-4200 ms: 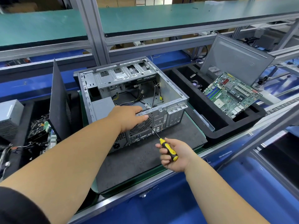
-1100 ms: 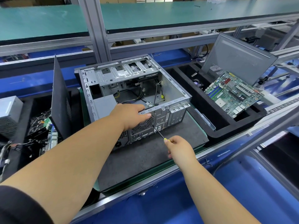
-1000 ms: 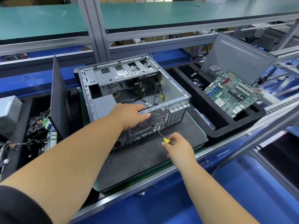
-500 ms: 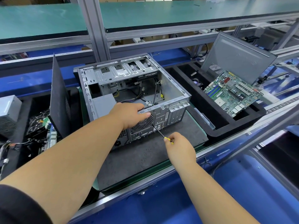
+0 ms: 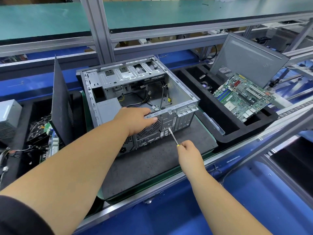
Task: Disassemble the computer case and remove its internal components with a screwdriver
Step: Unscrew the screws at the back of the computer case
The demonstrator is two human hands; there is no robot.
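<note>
Open grey computer case (image 5: 135, 92) lay on its side on a dark mat — cables inside; screwdriver (image 5: 173, 136), yellow-handled, met its rear panel at a slant.

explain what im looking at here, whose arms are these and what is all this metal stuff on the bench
The one picture comes from a camera worn on a person's head, looking down at their own two bare arms. On a dark mat lies an opened computer case, its side off, with loose cables inside. The left hand rests on the case's near rim and steadies it. The right hand holds a yellow-handled screwdriver, with its tip at the case's back panel. To the right, a black foam tray holds a green motherboard and a grey side panel leaning upright.
</note>
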